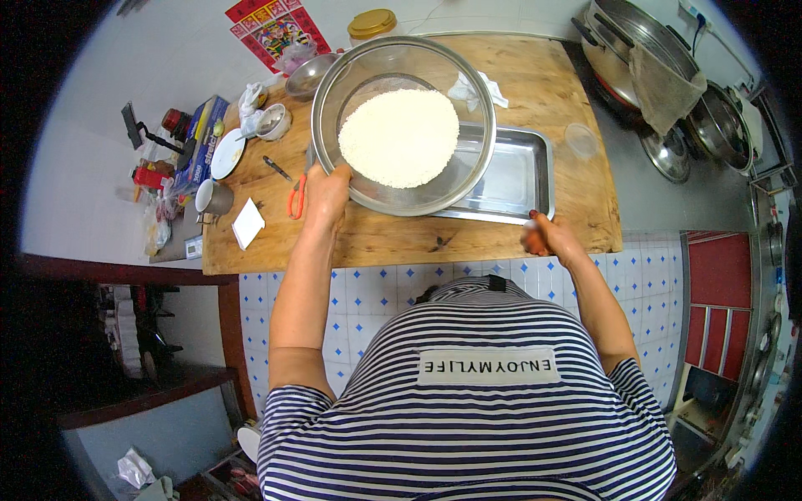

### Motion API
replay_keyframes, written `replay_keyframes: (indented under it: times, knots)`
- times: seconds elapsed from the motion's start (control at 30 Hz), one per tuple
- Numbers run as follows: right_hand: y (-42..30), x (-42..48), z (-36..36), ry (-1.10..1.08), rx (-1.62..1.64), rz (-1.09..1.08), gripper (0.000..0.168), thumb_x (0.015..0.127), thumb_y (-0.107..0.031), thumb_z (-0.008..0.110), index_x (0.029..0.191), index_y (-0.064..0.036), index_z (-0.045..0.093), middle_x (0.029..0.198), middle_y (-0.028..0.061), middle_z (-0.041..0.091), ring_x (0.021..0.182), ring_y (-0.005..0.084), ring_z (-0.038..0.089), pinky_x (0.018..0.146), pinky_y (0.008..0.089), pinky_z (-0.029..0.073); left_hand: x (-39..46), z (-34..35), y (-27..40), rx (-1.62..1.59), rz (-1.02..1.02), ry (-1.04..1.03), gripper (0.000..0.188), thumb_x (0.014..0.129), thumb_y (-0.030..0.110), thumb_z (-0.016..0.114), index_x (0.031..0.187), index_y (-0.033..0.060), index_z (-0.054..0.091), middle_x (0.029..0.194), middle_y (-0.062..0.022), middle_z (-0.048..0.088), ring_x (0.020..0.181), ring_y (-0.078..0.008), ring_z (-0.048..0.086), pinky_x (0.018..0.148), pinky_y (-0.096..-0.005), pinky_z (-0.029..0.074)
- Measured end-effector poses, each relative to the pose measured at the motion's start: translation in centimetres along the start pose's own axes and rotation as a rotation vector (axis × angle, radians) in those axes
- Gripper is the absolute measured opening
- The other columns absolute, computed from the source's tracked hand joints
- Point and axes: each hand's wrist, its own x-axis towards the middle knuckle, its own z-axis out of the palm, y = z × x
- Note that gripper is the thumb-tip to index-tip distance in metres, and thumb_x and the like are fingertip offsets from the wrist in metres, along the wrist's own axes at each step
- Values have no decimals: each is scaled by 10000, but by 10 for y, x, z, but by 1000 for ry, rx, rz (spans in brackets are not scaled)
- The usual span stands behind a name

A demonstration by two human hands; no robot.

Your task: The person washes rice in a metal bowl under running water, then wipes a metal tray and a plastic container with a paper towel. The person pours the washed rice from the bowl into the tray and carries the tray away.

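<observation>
My left hand (327, 194) grips the near-left rim of a large round metal sieve (324, 134). A broad mound of white grains (401, 141), seemingly rice, lies in its mesh. The sieve overlaps the left part of a rectangular stainless steel tray (510, 172) and hides it there. At the tray's near-right corner is my right hand (551, 238), thumb up and fingers curled. Its fingertips are blurred, so whether it grips the tray's edge is unclear. Orange-handled scissors (297, 197) lie just left of my left hand, partly covered by the sieve.
On the wooden table (388, 241) are a black pen (277, 168), folded white paper (249, 224), a metal mug (215, 198), a white plate (228, 154), a metal bowl (310, 78), crumpled tissue (479, 91) and a clear lid (581, 140). A steamer pot (611, 53) stands to the right.
</observation>
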Motion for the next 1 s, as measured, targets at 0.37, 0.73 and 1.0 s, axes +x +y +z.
replay_keyframes:
  times: [0.37,0.73,1.0]
  knots:
    - [-5,-2,-1,-18,-68,39,428,890,-384,491,849,30,590,608,94,610,444,140,558,387,240,426,-13,32,24,152,17,-49,244,762,34,477,964,-65,573,790,-85,591,629,-153,551,522,-294,445]
    - [-8,-7,-1,-72,4,60,441,891,-404,493,883,29,581,639,103,624,458,141,570,407,240,447,13,52,0,352,291,2,150,742,31,439,746,-48,566,587,-110,571,512,-194,565,478,-334,448]
    - [-7,-5,-4,-74,-10,40,428,891,-405,492,865,13,578,640,106,632,453,139,568,407,236,449,7,72,10,322,362,-49,283,760,2,420,1014,-16,542,652,-79,553,549,-185,586,446,-316,468]
